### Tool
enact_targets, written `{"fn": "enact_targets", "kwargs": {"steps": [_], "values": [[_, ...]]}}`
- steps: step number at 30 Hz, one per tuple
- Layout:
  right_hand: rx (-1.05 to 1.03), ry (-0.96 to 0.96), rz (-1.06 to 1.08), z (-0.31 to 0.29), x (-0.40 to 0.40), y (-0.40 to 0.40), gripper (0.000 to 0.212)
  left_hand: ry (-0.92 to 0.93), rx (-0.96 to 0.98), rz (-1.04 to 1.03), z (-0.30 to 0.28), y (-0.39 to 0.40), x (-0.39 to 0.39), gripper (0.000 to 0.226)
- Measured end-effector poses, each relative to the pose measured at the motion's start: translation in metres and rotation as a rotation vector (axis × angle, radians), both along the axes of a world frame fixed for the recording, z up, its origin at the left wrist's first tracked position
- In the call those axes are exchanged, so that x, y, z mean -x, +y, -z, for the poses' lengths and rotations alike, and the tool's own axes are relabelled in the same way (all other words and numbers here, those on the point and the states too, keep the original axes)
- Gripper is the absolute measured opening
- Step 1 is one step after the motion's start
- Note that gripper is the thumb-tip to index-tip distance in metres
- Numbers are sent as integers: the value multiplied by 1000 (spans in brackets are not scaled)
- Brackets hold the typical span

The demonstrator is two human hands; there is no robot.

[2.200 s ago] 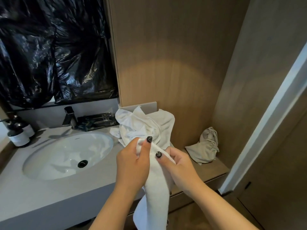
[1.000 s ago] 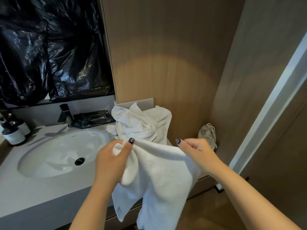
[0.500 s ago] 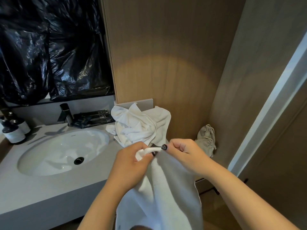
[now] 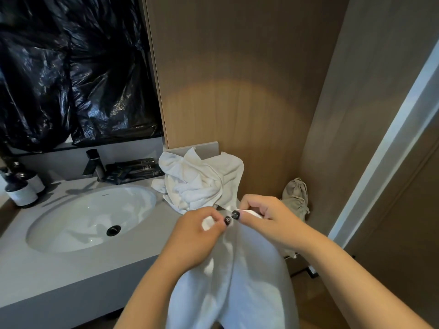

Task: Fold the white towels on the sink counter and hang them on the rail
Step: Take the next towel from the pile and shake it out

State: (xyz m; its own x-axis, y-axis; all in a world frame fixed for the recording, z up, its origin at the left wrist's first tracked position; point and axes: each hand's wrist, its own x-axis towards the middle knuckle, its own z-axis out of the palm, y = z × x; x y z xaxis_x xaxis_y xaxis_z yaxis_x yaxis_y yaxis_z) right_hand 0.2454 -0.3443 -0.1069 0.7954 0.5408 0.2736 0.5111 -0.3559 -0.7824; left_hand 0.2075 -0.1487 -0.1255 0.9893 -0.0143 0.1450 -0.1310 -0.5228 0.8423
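A white towel [image 4: 244,276] hangs doubled in front of me, off the counter's right end. My left hand [image 4: 197,236] pinches one top corner and my right hand [image 4: 263,217] pinches the other, thumbs almost touching. Behind my hands a crumpled pile of white towels [image 4: 199,184] lies on the grey sink counter [image 4: 71,267], leaning on the wood wall. No rail is in view.
An oval white basin [image 4: 90,217] with a black drain sits left of the pile. A black tap [image 4: 93,165], dark sachets [image 4: 135,169] and two dark bottles [image 4: 21,188] stand behind. A beige cloth bag [image 4: 295,195] rests on the lower ledge at the right. Black plastic covers the mirror.
A second ago my hands held the towel spread wide apart. They have since come together, bringing the two top corners side by side so the towel hangs doubled.
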Motion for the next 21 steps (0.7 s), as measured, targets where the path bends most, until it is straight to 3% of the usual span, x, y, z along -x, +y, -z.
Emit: {"fn": "enact_targets", "kwargs": {"steps": [5,9,13,16,18,21], "values": [[-79,99,135,0,-6,-35,27,-38,12,-380,6,33,-5,28],[93,111,143,13,-10,-40,30,-28,-57,-446,11,37,-8,25],[150,22,336,19,-20,-50,41,42,19,-497,19,43,-12,23],[152,-62,415,14,-24,-52,44,86,122,-409,23,38,-7,25],[148,-78,324,7,-23,-41,42,48,154,-263,20,28,-3,24],[184,-99,116,0,-13,-15,41,28,100,31,12,8,0,46]]}}
